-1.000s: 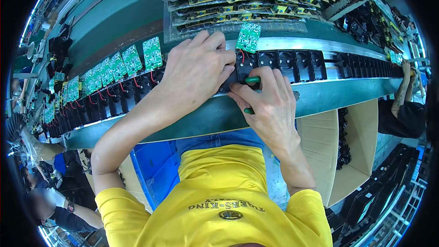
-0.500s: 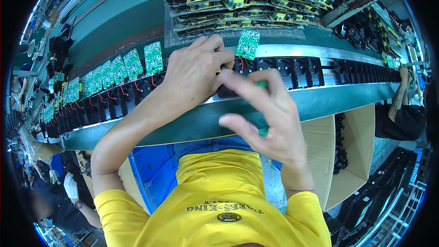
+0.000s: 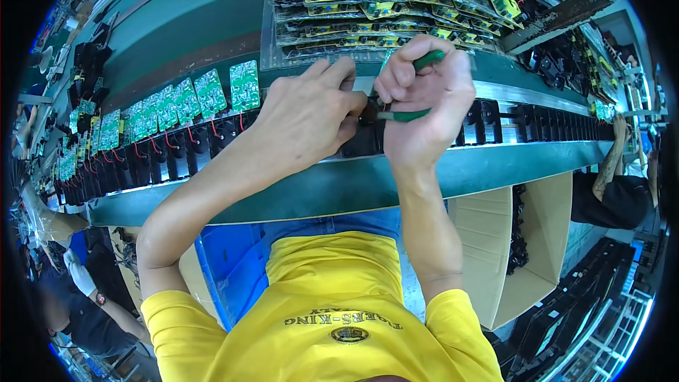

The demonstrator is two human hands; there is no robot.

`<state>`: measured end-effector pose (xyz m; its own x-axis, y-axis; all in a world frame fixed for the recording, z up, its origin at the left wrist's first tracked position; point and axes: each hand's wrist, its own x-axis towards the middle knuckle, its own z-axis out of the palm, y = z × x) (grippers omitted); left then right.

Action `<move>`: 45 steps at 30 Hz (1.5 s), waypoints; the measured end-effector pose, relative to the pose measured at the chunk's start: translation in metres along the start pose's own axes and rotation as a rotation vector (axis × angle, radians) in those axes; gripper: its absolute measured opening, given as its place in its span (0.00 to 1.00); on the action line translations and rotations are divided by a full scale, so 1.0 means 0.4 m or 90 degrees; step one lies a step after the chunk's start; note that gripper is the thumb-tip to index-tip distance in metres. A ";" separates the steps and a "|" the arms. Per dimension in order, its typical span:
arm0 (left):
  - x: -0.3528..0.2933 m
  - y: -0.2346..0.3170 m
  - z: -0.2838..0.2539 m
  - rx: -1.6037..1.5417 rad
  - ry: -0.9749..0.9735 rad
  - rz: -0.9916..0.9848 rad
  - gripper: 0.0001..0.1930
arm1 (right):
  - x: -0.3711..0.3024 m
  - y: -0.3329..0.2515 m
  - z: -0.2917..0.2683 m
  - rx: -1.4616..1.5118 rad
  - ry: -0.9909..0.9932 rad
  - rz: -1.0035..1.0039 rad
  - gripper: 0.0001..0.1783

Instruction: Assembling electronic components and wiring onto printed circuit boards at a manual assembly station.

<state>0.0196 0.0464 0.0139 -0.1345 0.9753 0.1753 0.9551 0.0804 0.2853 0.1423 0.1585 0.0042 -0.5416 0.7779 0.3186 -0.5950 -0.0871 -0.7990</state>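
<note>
My right hand is wrapped around green-handled pliers, whose dark tip points left toward my other hand. My left hand has its fingers drawn together at that tip, above a black plastic case; whatever they pinch is hidden. A row of such black cases runs along the bench. To the left, green circuit boards stand by the cases, joined to them by red wires. One more board is mostly hidden behind my right hand.
Stacked trays of yellow-and-black boards stand at the back, beside a metal bar. Below the green bench edge are an open cardboard box at right and blue material. Other people are at both sides.
My right hand has turned and moved up against the left hand, bringing the pliers' tip to its fingers. My left hand stays over the same case. The view has shifted slightly.
</note>
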 end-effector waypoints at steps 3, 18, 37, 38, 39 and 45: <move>0.002 -0.018 0.011 0.006 0.066 0.077 0.05 | 0.006 0.027 0.006 -0.064 0.022 -0.018 0.20; 0.016 0.003 0.005 -0.014 -0.030 0.000 0.09 | 0.013 0.014 0.028 -0.021 0.054 0.037 0.10; -0.042 0.070 -0.011 -0.093 0.224 0.012 0.36 | -0.180 -0.154 -0.085 -0.843 -0.220 -0.155 0.36; -0.095 0.112 -0.003 -0.272 0.174 -0.026 0.39 | -0.175 -0.178 -0.061 -0.829 -0.237 -0.156 0.36; -0.137 0.151 0.011 -0.451 0.127 -0.063 0.43 | -0.169 -0.199 -0.036 -0.601 -0.207 -0.119 0.41; -0.181 0.289 0.109 -0.839 0.373 -0.150 0.45 | -0.113 -0.184 0.014 -0.293 -0.303 -0.018 0.45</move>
<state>0.1514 -0.0058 -0.0069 -0.6434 0.7194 0.2619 0.0107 -0.3336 0.9427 0.2074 0.1263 0.0516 -0.7959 0.4062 0.4489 -0.3560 0.2857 -0.8897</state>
